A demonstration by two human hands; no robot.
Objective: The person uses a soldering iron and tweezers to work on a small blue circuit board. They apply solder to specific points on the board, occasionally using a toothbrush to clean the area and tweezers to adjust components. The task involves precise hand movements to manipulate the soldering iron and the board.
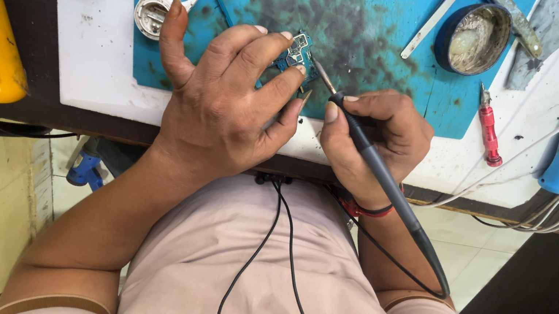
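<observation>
Blue mat (381, 69) lies on the far part of the bench. On it my left hand (225, 101) pins a small circuit board (300, 53) under its fingertips, fingers curled and close together. My right hand (374, 138) pinches a dark soldering pen (380, 176); its long body slants from near right up to far left, and its tip touches the board's right edge, I think. A round tin (476, 39) far right holds pale paste.

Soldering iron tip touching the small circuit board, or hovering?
Touching, as far as the head view shows: the soldering iron tip meets the edge of the small circuit board, with no gap visible, while the left hand fingers pin the board.
</observation>
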